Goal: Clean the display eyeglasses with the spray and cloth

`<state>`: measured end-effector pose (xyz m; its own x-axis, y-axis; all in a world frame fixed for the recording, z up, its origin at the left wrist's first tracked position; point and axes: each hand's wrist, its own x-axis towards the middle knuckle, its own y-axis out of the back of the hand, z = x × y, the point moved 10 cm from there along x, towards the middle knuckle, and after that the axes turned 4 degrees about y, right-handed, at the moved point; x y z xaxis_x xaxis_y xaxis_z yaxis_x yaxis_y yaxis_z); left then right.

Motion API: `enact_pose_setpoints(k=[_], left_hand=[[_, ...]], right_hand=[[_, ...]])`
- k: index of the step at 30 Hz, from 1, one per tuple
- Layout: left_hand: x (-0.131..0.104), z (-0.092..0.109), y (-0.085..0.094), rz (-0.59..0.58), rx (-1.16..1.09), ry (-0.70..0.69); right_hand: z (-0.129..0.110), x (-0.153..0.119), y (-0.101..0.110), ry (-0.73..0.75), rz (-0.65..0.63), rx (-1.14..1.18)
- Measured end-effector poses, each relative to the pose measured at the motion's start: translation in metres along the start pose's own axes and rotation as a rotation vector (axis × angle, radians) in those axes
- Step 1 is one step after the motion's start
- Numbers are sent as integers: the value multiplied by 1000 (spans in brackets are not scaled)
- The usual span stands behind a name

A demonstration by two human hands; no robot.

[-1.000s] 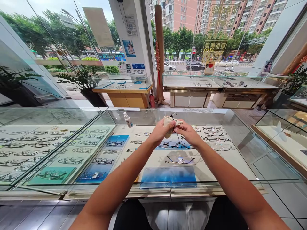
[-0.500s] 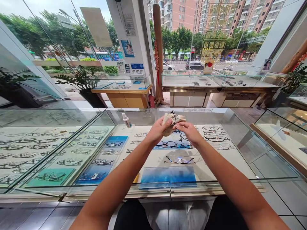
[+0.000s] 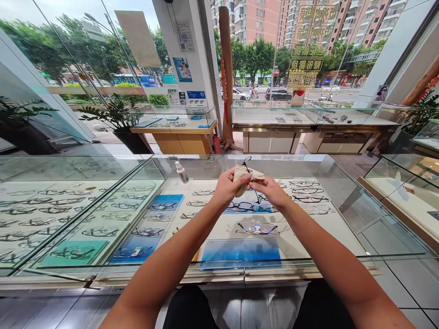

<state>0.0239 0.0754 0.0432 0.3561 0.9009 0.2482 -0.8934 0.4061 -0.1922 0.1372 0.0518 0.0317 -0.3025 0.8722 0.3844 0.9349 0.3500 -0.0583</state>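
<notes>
Above the glass counter, a cream cloth [image 3: 257, 175] with dark printing is bunched around a pair of eyeglasses [image 3: 258, 197]. My left hand [image 3: 227, 186] is closed on the cloth, its thumb pressing from the front. Pinched fingers of my right hand [image 3: 269, 190] hold the eyeglasses close to the cloth's lower edge. Thin dark temples stick out above and below the hands. Cloth and fingers hide the lenses and most of the frame.
The glass display case [image 3: 244, 264] holds rows of spectacles, including a pair [image 3: 257, 228] below my hands, and blue display cards [image 3: 240, 252]. A white spray bottle [image 3: 181, 172] stands on the glass left of my hands. Farther showcases [image 3: 274, 123] line the window.
The cloth has turned and been refolded around the eyeglasses, showing less print. The temples have tilted, and my left thumb has shifted slightly right and down. Both hands keep hold.
</notes>
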Motion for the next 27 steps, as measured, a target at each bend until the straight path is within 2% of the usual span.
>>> enact_pose_setpoints(k=[5, 12, 15, 20, 24, 27], left_hand=[[-3, 5, -1, 63, -3, -48], [-1, -8, 8, 137, -1, 10], [2, -11, 11, 112, -31, 13], [8, -12, 10, -12, -88, 72], [8, -8, 12, -35, -114, 92], [6, -6, 7, -78, -104, 86]], right_hand=[[4, -3, -7, -10, -45, -19], [11, -3, -7, -7, -28, -74], [12, -2, -4, -29, -15, -68], [15, -1, 11, -96, 76, 27], [22, 0, 16, -144, 102, 127], [25, 1, 17, -157, 111, 168]])
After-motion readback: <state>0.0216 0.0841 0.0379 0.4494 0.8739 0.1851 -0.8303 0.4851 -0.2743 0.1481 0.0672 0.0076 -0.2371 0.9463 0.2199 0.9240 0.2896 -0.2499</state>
